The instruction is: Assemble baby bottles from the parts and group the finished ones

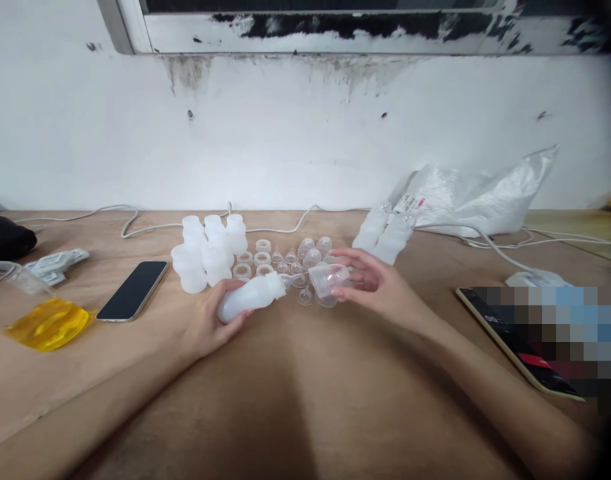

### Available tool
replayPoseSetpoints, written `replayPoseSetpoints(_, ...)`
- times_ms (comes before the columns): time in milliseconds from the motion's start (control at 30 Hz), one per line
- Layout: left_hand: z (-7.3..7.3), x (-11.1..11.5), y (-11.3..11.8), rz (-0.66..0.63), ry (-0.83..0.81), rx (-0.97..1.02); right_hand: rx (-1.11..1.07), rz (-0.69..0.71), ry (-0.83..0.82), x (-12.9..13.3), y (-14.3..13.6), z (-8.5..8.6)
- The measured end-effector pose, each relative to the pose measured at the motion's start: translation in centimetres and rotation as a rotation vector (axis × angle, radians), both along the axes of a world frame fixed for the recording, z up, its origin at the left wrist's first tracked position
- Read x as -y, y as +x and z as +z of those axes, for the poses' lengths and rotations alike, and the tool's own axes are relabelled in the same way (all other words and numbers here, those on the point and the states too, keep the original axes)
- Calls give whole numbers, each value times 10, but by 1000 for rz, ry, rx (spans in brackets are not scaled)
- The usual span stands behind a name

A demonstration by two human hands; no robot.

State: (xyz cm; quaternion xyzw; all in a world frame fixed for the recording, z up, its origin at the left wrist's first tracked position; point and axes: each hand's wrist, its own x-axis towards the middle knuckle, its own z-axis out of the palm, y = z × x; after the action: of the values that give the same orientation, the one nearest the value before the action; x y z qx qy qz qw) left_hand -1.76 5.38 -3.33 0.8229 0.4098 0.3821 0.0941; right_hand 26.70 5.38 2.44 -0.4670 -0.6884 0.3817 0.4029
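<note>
My left hand (218, 323) is wrapped round a white baby bottle (250, 297), tilted so its top points right. A ring sits on its neck, with a clear nipple (289, 281) sticking out. My right hand (368, 283) holds a clear bottle cap (328, 279) between thumb and fingers, its opening facing the nipple, a small gap apart. Beyond my hands stand several open white bottles (205, 253), several white rings (244, 259), loose nipples (292, 257) and clear caps (312, 257). Capped bottles (382, 233) stand behind my right hand.
Left lie a dark phone (132, 291), a container of yellow liquid (50, 323), crumpled packets (58, 265) and a black item (8, 237). Right are a clear plastic bag (478, 200), another phone (515, 340) and a partly blurred patch. A white cable (305, 220) runs along the wall.
</note>
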Motion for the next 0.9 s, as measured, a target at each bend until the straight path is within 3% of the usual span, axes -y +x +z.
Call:
replayPoseSetpoints(167, -1, 0, -1, -24, 10, 6, -22, 55, -50, 4, -14, -18)
replayPoseSetpoints(900, 0, 4, 1, -174, 80, -53, -83, 61, -61, 10, -32, -41)
